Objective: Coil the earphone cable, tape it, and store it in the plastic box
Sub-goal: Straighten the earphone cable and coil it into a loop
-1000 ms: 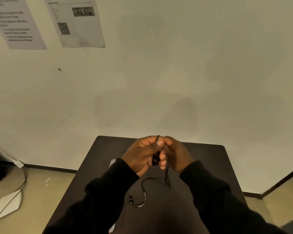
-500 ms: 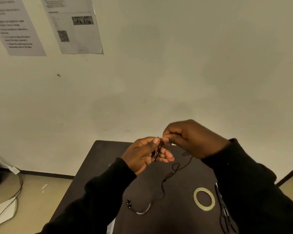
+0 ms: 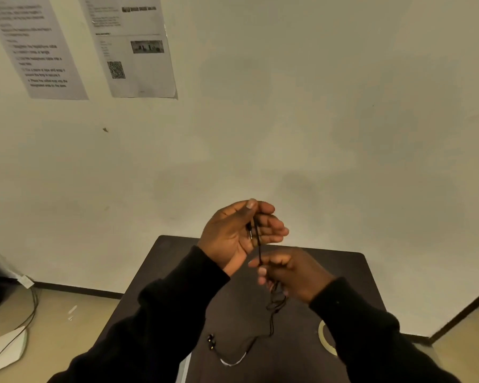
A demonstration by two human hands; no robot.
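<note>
My left hand [image 3: 237, 230] is raised above the dark table [image 3: 351, 275], palm toward me, pinching the plug end of the black earphone cable [image 3: 259, 244] between thumb and fingers. Just below it my right hand [image 3: 293, 272] grips the same cable. From there the cable hangs in loose loops down to the tabletop and ends in the earbuds [image 3: 211, 341] at the lower left. A roll of pale tape [image 3: 322, 337] lies on the table, half hidden by my right sleeve. A pale edge of plastic [image 3: 184, 369] shows by my left sleeve.
The table stands against a plain wall with two printed sheets [image 3: 130, 48] taped up high. On the floor at the left lie a white device [image 3: 6, 349] and dark cords [image 3: 31, 313].
My right hand has dropped from beside the left hand's fingertips to below it, sliding down the cable. My left hand has lifted and turned its palm toward me. The view tilted upward.
</note>
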